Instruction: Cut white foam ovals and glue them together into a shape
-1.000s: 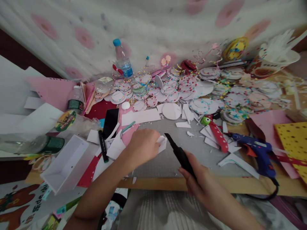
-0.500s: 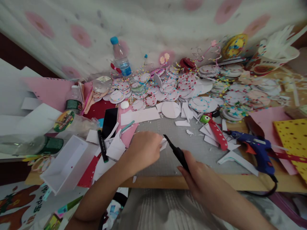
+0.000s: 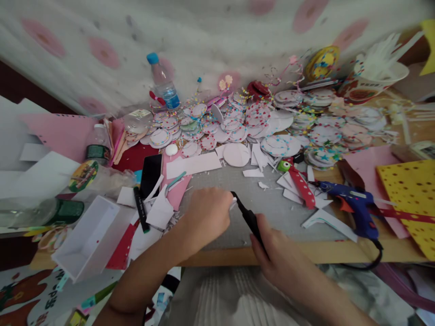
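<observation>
Pale flowered curtain at the back, crowded table before it, grey mat laid toward the front edge, likely to spare the wood from blades. Above that mat, a small white piece clamped in the curled left hand, fingers closed tightly, apparently to steady something so slight. Black cutter wrapped firmly in the right hand, slanting up and leftward, tip right beside the white piece; actual contact impossible to make out. Grip kept to the handle, probably for control and to leave the blade end free. As for looks: plain white, thin, perhaps card or foam board, mostly hidden behind the knuckles, so no full outline readable. Just beyond, loose white scraps, perhaps pushed back for working room. Farther off, a white strip and a blank disc lying flat. Leftward, a dark phone and a black marker, seemingly parked within reach of the left hand; rightward, a blue glue gun on its side, handle toward the near edge, handy for the right. Along the curtain, heaps of decorated discs, probably gathered there to free the front.
</observation>
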Action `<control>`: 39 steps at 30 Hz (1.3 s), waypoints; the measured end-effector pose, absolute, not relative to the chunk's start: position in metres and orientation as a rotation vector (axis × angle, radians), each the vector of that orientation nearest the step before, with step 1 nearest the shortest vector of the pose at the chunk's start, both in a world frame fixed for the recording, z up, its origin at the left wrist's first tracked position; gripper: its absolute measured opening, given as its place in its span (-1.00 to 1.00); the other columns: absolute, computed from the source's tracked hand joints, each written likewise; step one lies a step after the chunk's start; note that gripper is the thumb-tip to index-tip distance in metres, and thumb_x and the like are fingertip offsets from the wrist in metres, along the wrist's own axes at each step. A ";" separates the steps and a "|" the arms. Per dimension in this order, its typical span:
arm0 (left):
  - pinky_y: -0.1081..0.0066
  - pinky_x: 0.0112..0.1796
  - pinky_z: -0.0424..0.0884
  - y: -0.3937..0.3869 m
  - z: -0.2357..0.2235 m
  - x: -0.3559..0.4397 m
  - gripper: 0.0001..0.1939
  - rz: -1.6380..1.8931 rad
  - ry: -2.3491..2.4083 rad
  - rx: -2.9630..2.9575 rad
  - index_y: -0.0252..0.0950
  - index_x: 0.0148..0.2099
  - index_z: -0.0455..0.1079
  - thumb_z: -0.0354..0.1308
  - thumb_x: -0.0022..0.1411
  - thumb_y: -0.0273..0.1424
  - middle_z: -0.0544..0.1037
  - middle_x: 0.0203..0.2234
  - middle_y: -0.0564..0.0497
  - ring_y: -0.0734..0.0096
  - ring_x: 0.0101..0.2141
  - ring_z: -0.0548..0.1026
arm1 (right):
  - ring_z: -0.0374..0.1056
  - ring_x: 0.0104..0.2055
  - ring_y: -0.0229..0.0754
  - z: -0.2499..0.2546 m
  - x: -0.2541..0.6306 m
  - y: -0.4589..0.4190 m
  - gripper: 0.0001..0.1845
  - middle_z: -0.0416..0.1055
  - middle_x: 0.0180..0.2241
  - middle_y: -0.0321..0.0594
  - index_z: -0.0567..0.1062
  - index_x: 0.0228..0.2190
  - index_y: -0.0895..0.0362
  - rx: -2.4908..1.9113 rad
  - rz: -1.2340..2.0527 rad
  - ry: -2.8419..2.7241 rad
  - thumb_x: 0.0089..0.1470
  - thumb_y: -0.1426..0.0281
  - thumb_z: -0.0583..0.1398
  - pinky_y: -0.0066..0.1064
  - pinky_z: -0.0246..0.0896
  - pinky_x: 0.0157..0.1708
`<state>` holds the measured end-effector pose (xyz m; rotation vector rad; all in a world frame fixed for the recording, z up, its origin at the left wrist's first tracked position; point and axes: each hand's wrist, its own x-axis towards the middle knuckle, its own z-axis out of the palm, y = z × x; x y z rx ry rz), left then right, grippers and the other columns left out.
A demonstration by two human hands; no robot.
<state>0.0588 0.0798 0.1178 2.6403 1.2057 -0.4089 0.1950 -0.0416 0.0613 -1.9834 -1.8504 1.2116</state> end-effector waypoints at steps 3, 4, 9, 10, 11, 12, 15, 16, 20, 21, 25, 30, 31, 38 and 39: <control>0.29 -0.47 0.39 0.080 0.118 0.059 -0.81 -0.420 1.169 2.680 -0.29 -0.38 0.48 0.03 0.12 -0.55 0.60 -0.51 -0.14 0.01 -0.38 0.60 | 0.46 -0.38 0.02 0.060 0.199 -0.038 -0.90 0.46 -0.44 -0.12 0.14 -0.21 0.11 -1.955 1.192 -1.843 0.23 0.43 -0.11 -0.34 -0.02 -0.48; 0.29 -0.47 0.40 0.080 0.117 0.059 -0.81 -0.424 1.166 2.687 -0.29 -0.38 0.48 0.04 0.11 -0.55 0.60 -0.51 -0.14 0.00 -0.38 0.60 | 0.45 -0.37 0.02 0.061 0.201 -0.036 -0.90 0.46 -0.43 -0.13 0.15 -0.21 0.10 -1.941 1.189 -1.847 0.23 0.42 -0.10 -0.34 -0.02 -0.47; 0.30 -0.48 0.40 0.081 0.115 0.058 -0.83 -0.441 1.222 2.677 -0.28 -0.37 0.49 0.06 0.13 -0.50 0.60 -0.50 -0.14 0.01 -0.38 0.60 | 0.45 -0.37 -0.01 0.065 0.206 -0.035 -0.88 0.46 -0.43 -0.17 0.17 -0.19 0.08 -1.876 1.200 -1.783 0.23 0.39 -0.10 -0.36 -0.01 -0.48; 0.30 -0.48 0.39 0.081 0.115 0.058 -0.83 -0.442 1.228 2.677 -0.28 -0.37 0.49 0.06 0.13 -0.49 0.60 -0.50 -0.15 0.01 -0.38 0.60 | 0.44 -0.38 -0.03 0.066 0.206 -0.036 -0.87 0.46 -0.44 -0.19 0.16 -0.19 0.08 -1.859 1.202 -1.761 0.24 0.38 -0.10 -0.36 -0.01 -0.48; 0.30 -0.48 0.39 0.082 0.115 0.058 -0.83 -0.446 1.226 2.679 -0.28 -0.37 0.49 0.06 0.13 -0.49 0.60 -0.50 -0.15 0.02 -0.38 0.60 | 0.44 -0.41 -0.04 0.066 0.206 -0.036 -0.87 0.45 -0.46 -0.20 0.17 -0.19 0.08 -1.849 1.202 -1.749 0.24 0.38 -0.11 -0.36 -0.01 -0.49; 0.30 -0.48 0.39 0.083 0.115 0.057 -0.83 -0.450 1.220 2.680 -0.28 -0.37 0.49 0.05 0.13 -0.48 0.60 -0.49 -0.16 0.02 -0.38 0.59 | 0.43 -0.43 -0.06 0.066 0.206 -0.037 -0.87 0.44 -0.47 -0.21 0.17 -0.20 0.09 -1.846 1.197 -1.748 0.24 0.37 -0.11 -0.36 -0.02 -0.50; 0.29 -0.48 0.38 0.086 0.115 0.056 -0.81 -0.464 1.187 2.686 -0.29 -0.40 0.48 0.04 0.13 -0.48 0.60 -0.49 -0.16 0.02 -0.39 0.59 | 0.43 -0.45 -0.06 0.065 0.204 -0.037 -0.86 0.45 -0.48 -0.18 0.19 -0.20 0.11 -1.889 1.199 -1.775 0.24 0.38 -0.11 -0.36 -0.03 -0.50; 0.29 -0.49 0.37 0.086 0.115 0.056 -0.81 -0.469 1.182 2.686 -0.29 -0.40 0.48 0.04 0.13 -0.48 0.60 -0.49 -0.16 0.02 -0.39 0.59 | 0.44 -0.43 -0.05 0.064 0.204 -0.036 -0.85 0.46 -0.47 -0.17 0.19 -0.19 0.11 -1.900 1.208 -1.783 0.24 0.39 -0.11 -0.36 -0.02 -0.50; 0.31 -0.50 0.35 0.087 0.116 0.056 -0.81 -0.483 1.177 2.682 -0.29 -0.41 0.48 0.03 0.14 -0.48 0.60 -0.50 -0.16 0.05 -0.41 0.58 | 0.46 -0.41 -0.05 0.062 0.202 -0.034 -0.87 0.49 -0.45 -0.15 0.18 -0.18 0.12 -1.944 1.220 -1.815 0.25 0.41 -0.09 -0.38 -0.07 -0.51; 0.31 -0.51 0.35 0.087 0.116 0.056 -0.81 -0.476 1.171 2.686 -0.29 -0.41 0.47 0.03 0.14 -0.48 0.60 -0.50 -0.15 0.05 -0.42 0.58 | 0.47 -0.42 -0.05 0.062 0.202 -0.033 -0.89 0.49 -0.45 -0.15 0.19 -0.19 0.12 -1.962 1.212 -1.832 0.25 0.41 -0.08 -0.38 -0.09 -0.52; 0.31 -0.52 0.34 0.085 0.117 0.057 -0.80 -0.428 1.130 2.696 -0.27 -0.40 0.48 0.02 0.11 -0.51 0.59 -0.53 -0.13 0.04 -0.42 0.58 | 0.48 -0.42 0.02 0.067 0.201 -0.028 -0.92 0.49 -0.48 -0.14 0.20 -0.24 0.12 -2.069 1.155 -1.929 0.27 0.39 -0.06 -0.36 -0.22 -0.54; 0.32 -0.54 0.33 0.081 0.115 0.059 -0.79 -0.429 1.232 2.667 -0.26 -0.38 0.48 0.02 0.11 -0.52 0.58 -0.54 -0.12 0.04 -0.43 0.59 | 0.49 -0.42 0.02 0.069 0.200 -0.024 -0.94 0.51 -0.46 -0.14 0.19 -0.24 0.12 -2.073 1.107 -1.981 0.27 0.41 -0.05 -0.36 -0.25 -0.55; 0.32 -0.53 0.34 0.080 0.114 0.059 -0.80 -0.421 1.250 2.662 -0.26 -0.37 0.48 0.02 0.12 -0.52 0.58 -0.53 -0.12 0.05 -0.43 0.59 | 0.50 -0.42 0.02 0.069 0.200 -0.024 -0.94 0.51 -0.46 -0.13 0.19 -0.23 0.13 -2.078 1.097 -1.987 0.27 0.42 -0.05 -0.36 -0.25 -0.55; 0.32 -0.50 0.37 0.076 0.117 0.063 -0.81 -0.439 1.305 2.605 -0.28 -0.37 0.48 0.03 0.13 -0.53 0.57 -0.53 -0.12 0.06 -0.40 0.59 | 0.50 -0.45 -0.02 0.061 0.191 -0.032 -0.93 0.53 -0.47 -0.14 0.16 -0.20 0.14 -2.089 1.083 -1.940 0.26 0.46 -0.07 -0.36 -0.28 -0.57; 0.31 -0.49 0.38 0.076 0.117 0.064 -0.81 -0.442 1.307 2.600 -0.28 -0.37 0.48 0.03 0.14 -0.53 0.57 -0.53 -0.13 0.05 -0.40 0.59 | 0.50 -0.46 -0.02 0.060 0.189 -0.033 -0.92 0.53 -0.48 -0.13 0.15 -0.19 0.15 -2.085 1.077 -1.936 0.25 0.47 -0.07 -0.36 -0.28 -0.57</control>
